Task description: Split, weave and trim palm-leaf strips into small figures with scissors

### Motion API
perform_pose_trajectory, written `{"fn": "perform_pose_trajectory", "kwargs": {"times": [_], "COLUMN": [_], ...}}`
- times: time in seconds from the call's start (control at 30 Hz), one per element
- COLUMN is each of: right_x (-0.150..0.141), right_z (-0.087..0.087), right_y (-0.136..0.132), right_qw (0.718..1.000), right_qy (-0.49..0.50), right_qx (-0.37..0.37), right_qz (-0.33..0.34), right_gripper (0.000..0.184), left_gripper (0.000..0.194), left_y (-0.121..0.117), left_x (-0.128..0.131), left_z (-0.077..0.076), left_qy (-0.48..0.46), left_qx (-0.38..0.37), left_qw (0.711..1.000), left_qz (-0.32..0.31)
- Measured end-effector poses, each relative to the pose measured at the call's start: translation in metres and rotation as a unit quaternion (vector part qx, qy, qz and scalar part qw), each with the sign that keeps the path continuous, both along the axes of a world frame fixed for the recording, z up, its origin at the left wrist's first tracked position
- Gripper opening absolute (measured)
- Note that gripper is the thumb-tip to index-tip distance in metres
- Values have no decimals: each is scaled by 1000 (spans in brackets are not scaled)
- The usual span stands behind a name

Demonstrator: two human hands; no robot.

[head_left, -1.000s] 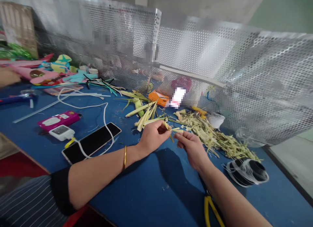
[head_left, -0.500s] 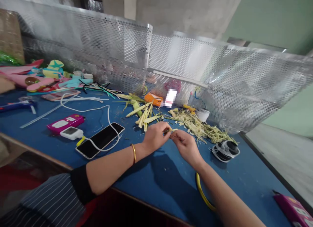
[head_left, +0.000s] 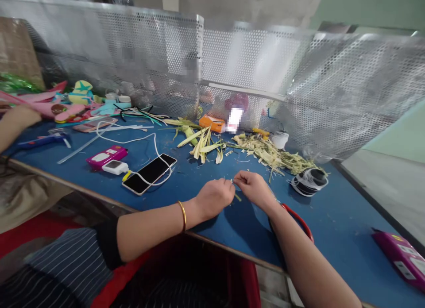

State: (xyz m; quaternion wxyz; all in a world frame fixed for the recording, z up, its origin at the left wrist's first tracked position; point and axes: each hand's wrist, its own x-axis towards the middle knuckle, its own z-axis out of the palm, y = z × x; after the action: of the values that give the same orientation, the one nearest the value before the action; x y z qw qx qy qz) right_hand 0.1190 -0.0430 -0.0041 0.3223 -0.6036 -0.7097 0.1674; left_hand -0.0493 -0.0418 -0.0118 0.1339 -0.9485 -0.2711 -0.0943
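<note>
My left hand, with a gold bangle on the wrist, is closed with its fingers curled around a small plant piece; a short green end shows beside the knuckles. Just to its right, my right hand is closed in a pinch at a tiny pale bit between the two hands. What exactly the fingertips grip is mostly hidden. Beyond the hands lie pale green husk-like leaves and a heap of dried plant trimmings. A red curved handle shows partly behind my right forearm.
A spool of thread stands at the right. To the left lie a phone, a white cable and a magenta box. Another magenta pack sits near the right edge. Perforated metal sheeting backs the table. Another person's arm reaches in.
The camera view has shifted. My hands have come closer to the table's front edge, still close together. The red handle now shows where a yellow curve appeared beside my right forearm.
</note>
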Motion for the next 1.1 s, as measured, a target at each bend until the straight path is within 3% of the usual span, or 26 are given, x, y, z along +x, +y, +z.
{"fn": "perform_pose_trajectory", "kwargs": {"times": [0.13, 0.27, 0.4, 0.5, 0.63, 0.9, 1.1], "right_x": [7, 13, 11, 8, 6, 3, 3], "right_z": [-5, -6, -5, -5, -9, -17, -19], "right_y": [2, 3, 1, 0, -1, 0, 0], "right_qw": [1000, 1000, 999, 999, 999, 996, 994], "right_qy": [-13, -16, -33, -35, -3, 34, 40], "right_qx": [-10, -10, -20, -20, -25, -60, -68], "right_qz": [8, 10, 17, 24, 38, 63, 79], "right_gripper": [15, 15, 15, 14, 15, 18, 18], "left_gripper": [28, 25, 30, 30, 25, 13, 17], "left_y": [5, 27, 39, 36, 29, 33, 40], "left_x": [-3, -12, -16, -17, -17, -15, -21], "left_z": [8, 20, 20, 15, 9, 6, 9], "left_qy": [-66, -114, -92, -100, -117, -131, -134], "left_qx": [-157, -287, -284, -243, -211, -321, -392], "left_qw": [984, 948, 952, 963, 966, 928, 901], "left_qz": [48, 77, 70, 57, 93, 135, 126]}}
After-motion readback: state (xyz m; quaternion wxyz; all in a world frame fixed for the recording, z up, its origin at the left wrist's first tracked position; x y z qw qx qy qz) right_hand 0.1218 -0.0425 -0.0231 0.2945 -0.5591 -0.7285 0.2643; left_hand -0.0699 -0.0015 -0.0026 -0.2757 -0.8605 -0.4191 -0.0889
